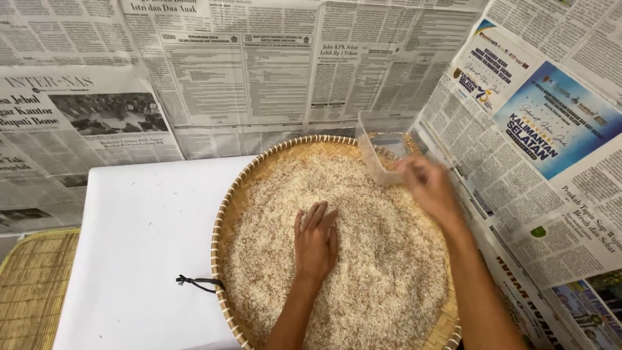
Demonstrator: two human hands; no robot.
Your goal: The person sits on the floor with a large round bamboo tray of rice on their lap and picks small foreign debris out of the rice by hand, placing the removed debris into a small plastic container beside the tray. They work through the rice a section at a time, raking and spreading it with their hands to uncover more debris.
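Observation:
A round woven bamboo tray [241,194] sits on a white table, filled with pale rice grains [382,272]. My left hand [315,241] lies flat on the rice near the tray's middle, fingers together and pointing away from me. My right hand [427,185], blurred by motion, is at the tray's far right and grips a clear plastic container [374,152] that stands tilted over the rice at the far rim.
The white table [142,240] stretches left of the tray. A black cord [197,282] hangs from the tray's left rim. Newspaper sheets [259,71] cover the wall behind and at right. Another woven tray [32,285] lies at lower left.

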